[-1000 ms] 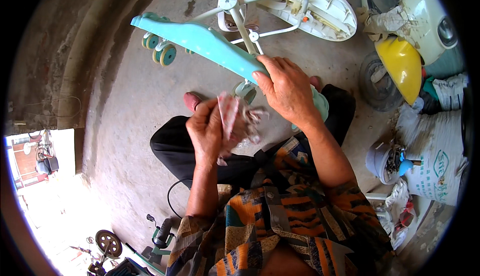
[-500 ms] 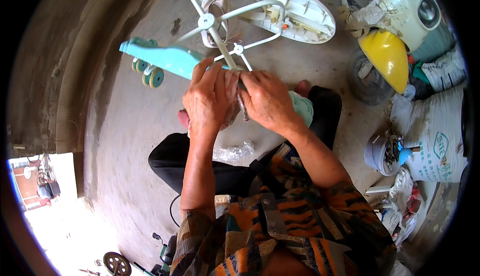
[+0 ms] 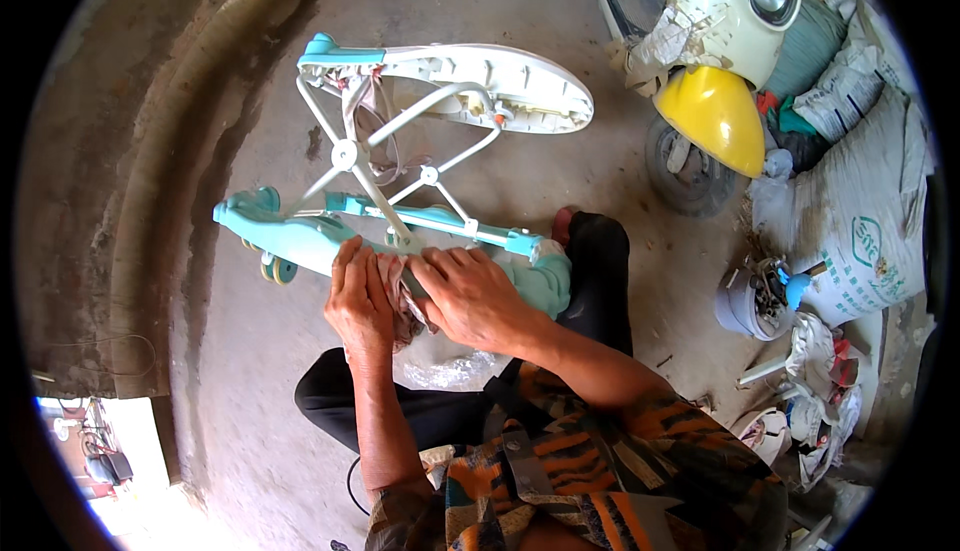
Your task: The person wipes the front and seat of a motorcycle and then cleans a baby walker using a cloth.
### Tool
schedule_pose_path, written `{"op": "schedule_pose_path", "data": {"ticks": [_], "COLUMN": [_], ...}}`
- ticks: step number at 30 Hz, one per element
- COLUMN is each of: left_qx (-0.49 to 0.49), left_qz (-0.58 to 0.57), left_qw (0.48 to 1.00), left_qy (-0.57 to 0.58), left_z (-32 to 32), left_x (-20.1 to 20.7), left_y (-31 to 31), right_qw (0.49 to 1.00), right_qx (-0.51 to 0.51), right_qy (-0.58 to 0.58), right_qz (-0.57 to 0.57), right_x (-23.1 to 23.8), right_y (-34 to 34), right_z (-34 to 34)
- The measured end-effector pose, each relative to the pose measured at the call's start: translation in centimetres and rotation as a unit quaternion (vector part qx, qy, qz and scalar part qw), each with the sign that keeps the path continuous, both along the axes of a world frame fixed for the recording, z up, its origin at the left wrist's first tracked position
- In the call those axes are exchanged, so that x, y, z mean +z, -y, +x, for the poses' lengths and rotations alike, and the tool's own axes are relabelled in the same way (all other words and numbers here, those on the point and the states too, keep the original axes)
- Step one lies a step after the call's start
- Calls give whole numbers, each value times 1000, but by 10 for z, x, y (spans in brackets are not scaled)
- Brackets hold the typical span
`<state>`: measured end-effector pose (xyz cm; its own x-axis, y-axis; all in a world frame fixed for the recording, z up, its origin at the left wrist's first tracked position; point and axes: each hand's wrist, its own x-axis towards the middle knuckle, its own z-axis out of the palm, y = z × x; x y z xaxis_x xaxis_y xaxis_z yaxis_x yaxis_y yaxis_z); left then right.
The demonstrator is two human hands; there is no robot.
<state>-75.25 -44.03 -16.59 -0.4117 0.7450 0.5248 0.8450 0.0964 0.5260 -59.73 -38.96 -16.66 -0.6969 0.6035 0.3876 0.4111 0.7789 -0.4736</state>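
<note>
A teal and white wheeled frame with crossed legs, like a baby walker, stands in front of me. Its near teal rail [image 3: 290, 237] runs under my fingers, with small wheels [image 3: 283, 269] at the left end. White tubes [image 3: 375, 191] cross above it and carry a ribbed white panel [image 3: 535, 86]. My left hand [image 3: 360, 296] is closed on a pinkish patterned cloth [image 3: 398, 296] against this rail. From the other side my right hand [image 3: 475, 296] grips the same cloth, its fingers bent over the rail. Both palms are hidden.
A cream scooter-like body [image 3: 735, 16] with a yellow fender [image 3: 712, 121] stands at the far right. Below it are a stuffed white sack [image 3: 870, 231] and a bucket of small parts [image 3: 745, 301]. Clear plastic [image 3: 450, 369] lies on the floor near my legs.
My view has shifted. The frame's white upper part appears lower and further left, and more of its teal rails shows. Both hands have moved left and down in view, still on the cloth.
</note>
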Motion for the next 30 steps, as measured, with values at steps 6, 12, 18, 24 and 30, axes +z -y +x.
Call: {"op": "schedule_pose_path", "data": {"ticks": [6,12,18,24,30], "left_qx": [-9,-12,-18,-33,-3], "left_qz": [9,11,14,2,13], "left_qw": [1000,1000,1000,999,1000], "left_qy": [-22,-12,7,17,3], "left_z": [-8,-11,-29,-49,-66], "left_x": [-3,-3,-6,-9,-18], "left_y": [7,15,22,32,49], "right_qw": [1000,999,1000,994,987], "right_qx": [19,30,23,44,-84], "right_qy": [-1,16,-4,-60,-137], "right_qz": [2,-34,-21,-81,-23], "right_x": [0,0,-5,-16,-20], "right_y": [8,16,32,43,-19], "right_z": [28,29,10,0,45]}}
